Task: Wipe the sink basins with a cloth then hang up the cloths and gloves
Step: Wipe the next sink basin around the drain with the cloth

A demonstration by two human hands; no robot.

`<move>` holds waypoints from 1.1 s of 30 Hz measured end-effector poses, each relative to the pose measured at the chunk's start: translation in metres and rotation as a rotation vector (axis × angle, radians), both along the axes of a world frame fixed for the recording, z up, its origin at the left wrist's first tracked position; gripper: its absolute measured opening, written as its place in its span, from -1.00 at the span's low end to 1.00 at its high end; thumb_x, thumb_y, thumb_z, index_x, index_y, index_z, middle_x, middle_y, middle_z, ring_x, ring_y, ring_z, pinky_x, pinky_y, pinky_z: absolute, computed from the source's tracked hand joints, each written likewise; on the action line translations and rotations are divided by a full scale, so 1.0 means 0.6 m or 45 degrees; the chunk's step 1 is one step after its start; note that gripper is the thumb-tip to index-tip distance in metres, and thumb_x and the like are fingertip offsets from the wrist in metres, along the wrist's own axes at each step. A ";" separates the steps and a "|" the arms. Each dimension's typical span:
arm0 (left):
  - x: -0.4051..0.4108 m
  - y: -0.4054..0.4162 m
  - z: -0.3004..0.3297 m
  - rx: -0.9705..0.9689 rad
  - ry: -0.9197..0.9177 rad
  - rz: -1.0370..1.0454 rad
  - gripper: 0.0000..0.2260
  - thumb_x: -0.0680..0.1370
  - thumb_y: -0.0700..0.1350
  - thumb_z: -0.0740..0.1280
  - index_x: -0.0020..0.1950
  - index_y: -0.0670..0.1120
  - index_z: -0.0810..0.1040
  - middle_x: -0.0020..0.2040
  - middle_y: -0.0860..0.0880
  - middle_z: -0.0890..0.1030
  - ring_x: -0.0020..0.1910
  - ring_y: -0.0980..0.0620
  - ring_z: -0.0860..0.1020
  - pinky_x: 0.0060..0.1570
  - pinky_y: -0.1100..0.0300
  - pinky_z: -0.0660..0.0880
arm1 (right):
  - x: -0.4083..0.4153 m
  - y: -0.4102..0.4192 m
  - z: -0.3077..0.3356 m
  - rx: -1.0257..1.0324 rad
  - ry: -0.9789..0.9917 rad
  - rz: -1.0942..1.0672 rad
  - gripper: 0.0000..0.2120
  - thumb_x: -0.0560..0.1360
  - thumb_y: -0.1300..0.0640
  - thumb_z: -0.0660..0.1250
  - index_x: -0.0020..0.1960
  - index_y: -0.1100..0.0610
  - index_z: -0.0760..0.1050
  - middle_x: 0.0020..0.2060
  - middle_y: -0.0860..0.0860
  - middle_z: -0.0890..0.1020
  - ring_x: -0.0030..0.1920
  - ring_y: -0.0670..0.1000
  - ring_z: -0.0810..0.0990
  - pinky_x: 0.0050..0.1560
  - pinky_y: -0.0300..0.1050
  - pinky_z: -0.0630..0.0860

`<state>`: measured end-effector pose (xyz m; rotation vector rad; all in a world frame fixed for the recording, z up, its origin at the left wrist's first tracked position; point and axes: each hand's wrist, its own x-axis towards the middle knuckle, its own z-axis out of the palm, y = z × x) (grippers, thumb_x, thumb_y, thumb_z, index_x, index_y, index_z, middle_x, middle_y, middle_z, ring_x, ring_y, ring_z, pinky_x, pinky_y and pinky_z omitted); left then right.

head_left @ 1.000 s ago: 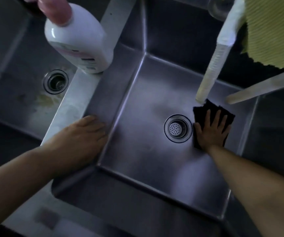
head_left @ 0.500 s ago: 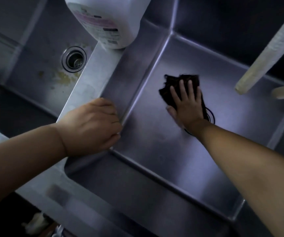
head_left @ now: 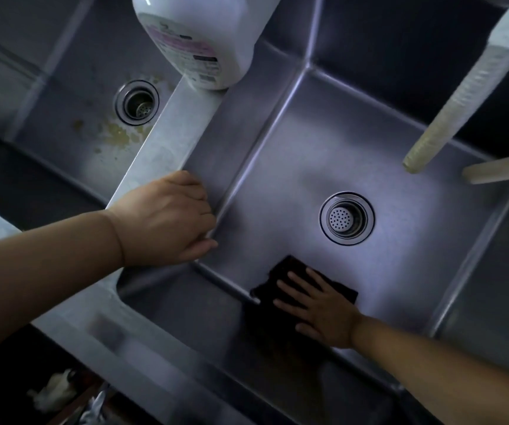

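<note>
A steel double sink fills the view. My right hand [head_left: 317, 305] lies flat with spread fingers on a black cloth [head_left: 273, 282], pressing it against the floor of the right basin [head_left: 293, 167] near its front wall, below the round drain [head_left: 346, 218]. My left hand [head_left: 167, 217] grips the edge of the divider [head_left: 167, 139] between the two basins, fingers curled over into the right basin. The left basin [head_left: 72, 96] has its own drain [head_left: 137, 102] and yellowish stains beside it.
A white detergent bottle [head_left: 201, 35] stands on the divider at the back. Two pale ribbed hoses or spouts [head_left: 449, 111] [head_left: 501, 168] hang over the right basin's back right corner. Crumpled items [head_left: 54, 391] lie on the dark floor at the lower left.
My right hand has swept the black cloth from the back left of the right basin floor toward the front, uncovering the drain. My left hand stays on the divider.
</note>
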<state>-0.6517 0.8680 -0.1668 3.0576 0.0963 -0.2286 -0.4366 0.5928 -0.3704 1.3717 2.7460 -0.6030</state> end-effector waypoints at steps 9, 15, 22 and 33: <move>-0.004 0.004 -0.008 -0.011 -0.037 0.033 -0.70 0.49 0.07 0.27 -0.35 -0.07 0.49 -0.39 -0.04 0.53 -0.24 -0.12 0.53 0.08 0.02 0.49 | 0.030 0.142 -0.008 0.212 -0.024 0.082 -0.49 0.50 -0.17 0.16 0.41 -0.05 0.37 0.42 0.04 0.36 0.42 0.23 0.29 0.36 0.24 0.16; -0.004 0.007 -0.008 -0.009 -0.035 0.019 -0.72 0.48 0.07 0.31 -0.36 -0.06 0.48 -0.39 -0.05 0.52 -0.24 -0.13 0.53 0.07 0.02 0.43 | 0.065 0.321 -0.008 0.209 -0.143 -0.478 -0.45 0.51 -0.07 0.20 0.48 0.00 0.26 0.47 0.14 0.26 0.46 0.30 0.16 0.42 0.27 0.07; -0.004 0.009 -0.008 -0.033 -0.025 0.008 -0.73 0.49 0.04 0.29 -0.35 -0.06 0.48 -0.38 -0.05 0.52 -0.23 -0.13 0.53 0.06 0.04 0.44 | -0.004 0.416 -0.019 -0.005 -0.245 -1.216 -0.39 0.56 -0.16 -0.02 0.54 0.05 0.00 0.53 0.17 0.03 0.50 0.29 -0.07 0.43 0.30 -0.15; -0.006 0.003 -0.012 0.012 -0.055 -0.011 -0.73 0.51 0.00 0.25 -0.35 -0.07 0.49 -0.38 -0.06 0.54 -0.24 -0.13 0.54 0.06 0.02 0.48 | -0.206 0.201 -0.026 0.025 -0.028 -0.350 -0.40 0.54 -0.15 0.09 0.52 0.03 0.13 0.51 0.15 0.12 0.50 0.27 0.00 0.43 0.33 -0.15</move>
